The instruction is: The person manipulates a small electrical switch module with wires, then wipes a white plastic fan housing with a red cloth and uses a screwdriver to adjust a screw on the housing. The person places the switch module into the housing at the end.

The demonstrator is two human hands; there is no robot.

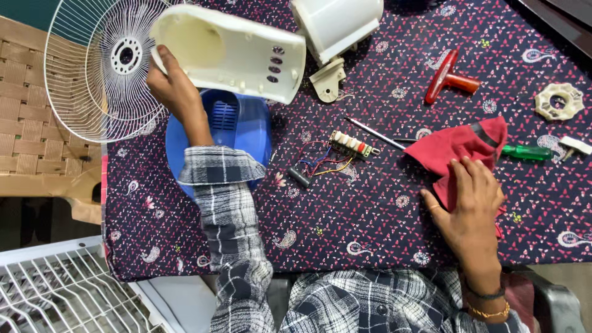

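Nearest the camera, 2 plaid sleeves reach over a dark cloth-covered table [370,228] printed with small pink and white motifs. The right hand [472,206] lies flat and unclenched on 1 crumpled red cloth [459,151], fingers spread, pressing it to the table rather than gripping it. Under that cloth runs 1 green-handled screwdriver [527,152]; its shaft is partly hidden by the fabric. At centre lies 1 small switch block with coloured wires [348,148], its detail hard to make out.

The left hand [172,86] grasps the rim of 1 cream plastic fan housing [240,52], tilted open side up above 1 blue plastic cover [237,126], which the forearm partly hides. Beyond sit 1 red T-handled tool [447,77], 1 cream ring-shaped nut [558,102] and 1 white motor casing [336,24] cut off by the top edge.

At far left, 1 white wire fan guard [102,68] overhangs a woven tan chair [24,111]. Another white wire rack [55,290] is cut off at the lower left.
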